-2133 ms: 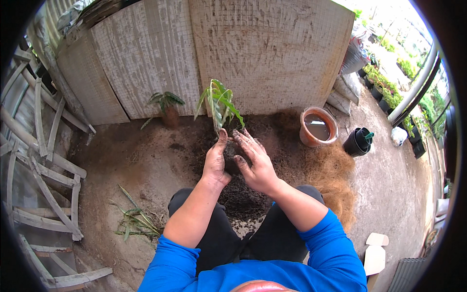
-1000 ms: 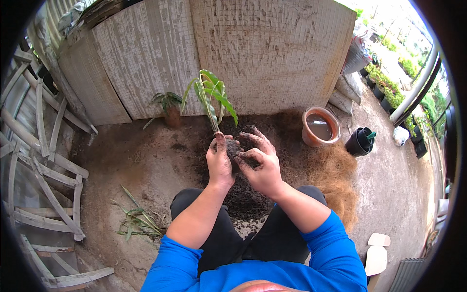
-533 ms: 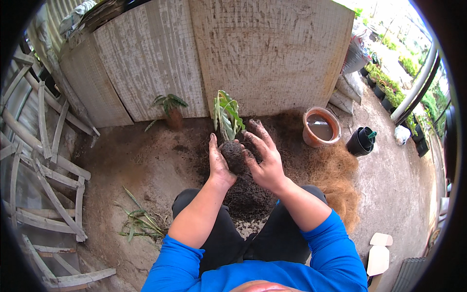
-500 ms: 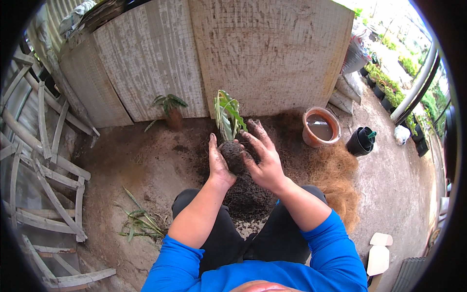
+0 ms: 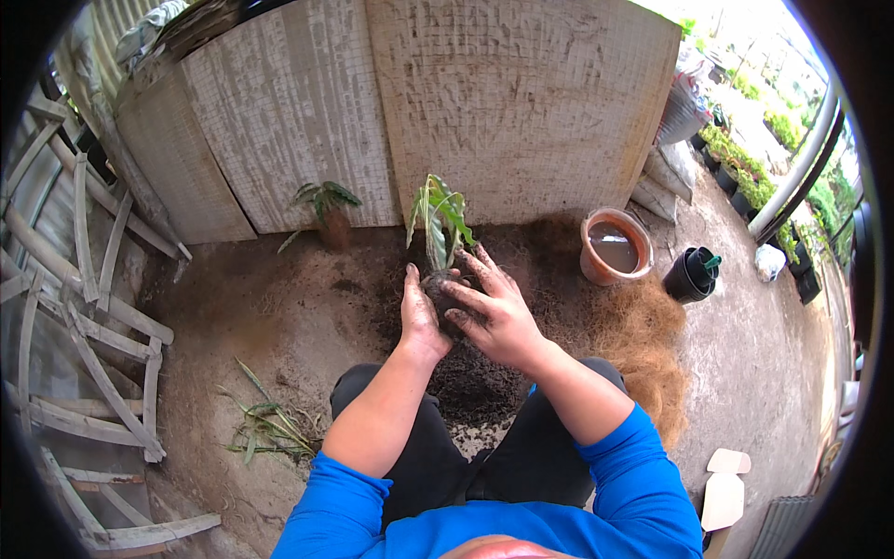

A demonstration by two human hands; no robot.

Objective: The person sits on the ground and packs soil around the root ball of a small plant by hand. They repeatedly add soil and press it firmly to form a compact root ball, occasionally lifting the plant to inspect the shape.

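Note:
Between my hands stands a leafy green plant (image 5: 436, 219) whose base sits in a dark, rounded ball of soil (image 5: 434, 289). My left hand (image 5: 421, 319) cups the ball from the left, its thumb side up. Laid over the right side of the ball, my right hand (image 5: 498, 315) presses with bent, soil-covered fingers. Part of the ball is hidden under those fingers. A heap of loose dark soil (image 5: 470, 387) lies below the hands, between my knees.
At right are a brown-orange bucket of murky water (image 5: 615, 250), a black pot (image 5: 691, 276) and brown fibre (image 5: 656, 345). A wrapped plant (image 5: 333, 224) stands against the panels (image 5: 521, 102). Cut plants (image 5: 270, 424) lie at left, near wooden frames (image 5: 102, 326).
My right hand has shifted left and its fingers have closed over the soil ball. The left hand stays around the ball, and the plant's leaves have moved slightly.

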